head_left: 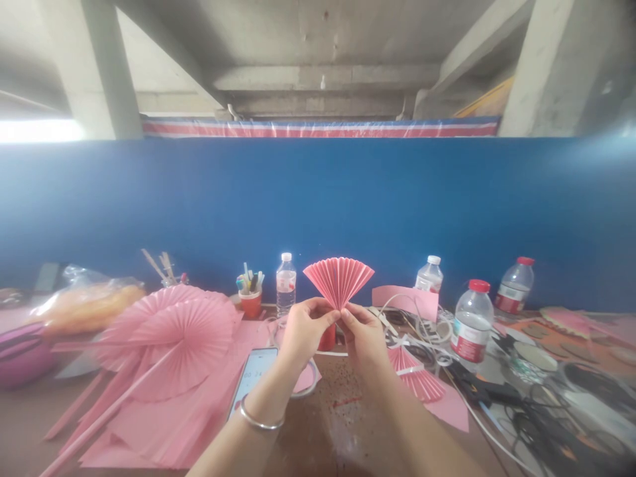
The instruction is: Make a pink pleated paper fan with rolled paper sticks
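Note:
A pleated pink paper fan is held up over the table, spread into a wedge with its narrow end down. My left hand pinches that narrow end from the left, thumb and fingers together. From the other side, my right hand pinches the same point, and the thumbs nearly meet there. Behind the hands a red object shows only in part. Another pleated pink paper fan lies on the table beside my right forearm.
Round pink paper fans on sticks lie over pink sheets at left, near a phone. A pen cup and a water bottle stand behind. Bottles, tangled cables and a tape roll crowd the right.

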